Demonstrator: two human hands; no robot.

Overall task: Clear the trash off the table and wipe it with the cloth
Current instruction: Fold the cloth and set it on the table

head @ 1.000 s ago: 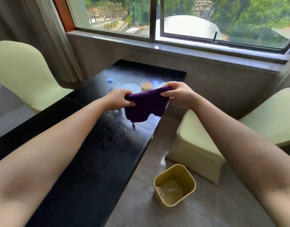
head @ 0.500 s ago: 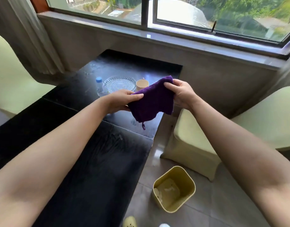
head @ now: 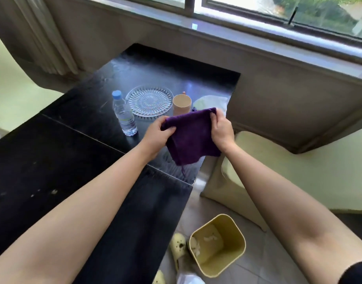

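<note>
A purple cloth hangs folded between both hands, above the right edge of the black table. My left hand pinches its left upper corner and my right hand grips its right upper corner. A small loop dangles from the cloth's bottom. On the floor to the right of the table stands a yellow bin holding white crumpled trash.
Behind the cloth on the table stand a water bottle, a clear glass plate, a beige cup and a pale bag. A pale green chair sits to the right. Yellow slippers are by the bin.
The view has tilted down and closer. Both hands have kept hold of the cloth and drawn nearer to each other, so it hangs more bunched.
</note>
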